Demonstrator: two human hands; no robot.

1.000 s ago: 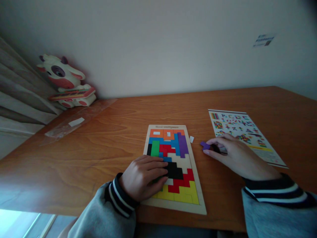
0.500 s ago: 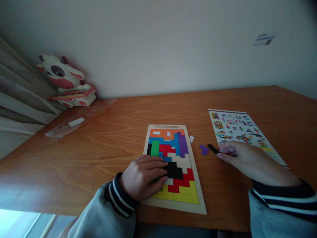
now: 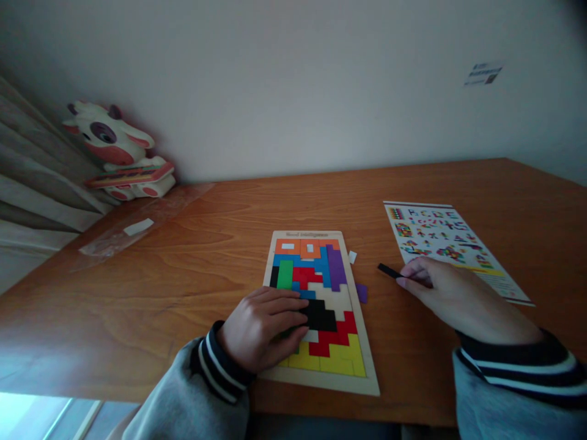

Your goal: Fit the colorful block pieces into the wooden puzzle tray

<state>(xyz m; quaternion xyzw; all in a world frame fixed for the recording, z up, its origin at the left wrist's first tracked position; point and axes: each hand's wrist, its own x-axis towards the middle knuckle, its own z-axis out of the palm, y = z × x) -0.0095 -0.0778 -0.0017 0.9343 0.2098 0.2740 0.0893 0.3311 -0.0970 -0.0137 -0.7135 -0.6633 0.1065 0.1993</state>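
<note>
My left hand [image 3: 268,330] lies flat over the lower left of a wooden block puzzle board [image 3: 373,382], fingers stretched out and covering some pieces. Beside its fingertips is a black area of pieces [image 3: 321,315], with red pieces [image 3: 339,333] and yellow pieces [image 3: 339,360] below. Right of the board, my right hand [image 3: 435,287] is closed in a pinch on one end of a long black puzzle piece [image 3: 389,271], which points left. A loose purple puzzle piece [image 3: 362,293] touches the board's right edge. Higher up, a small white piece [image 3: 352,257] lies by that edge.
A printed pattern sheet [image 3: 426,223] lies partly under my right hand and forearm. At the back left stands a cow toy with a keyboard [image 3: 119,150], with a clear plastic wrapper [image 3: 110,241] in front. A curtain [image 3: 36,177] hangs at the left; a wall rises behind the table.
The loose purple piece has moved left and nearer me, up to the board's edge. My right hand has shifted slightly left with the black piece. The left hand stays on the board.
</note>
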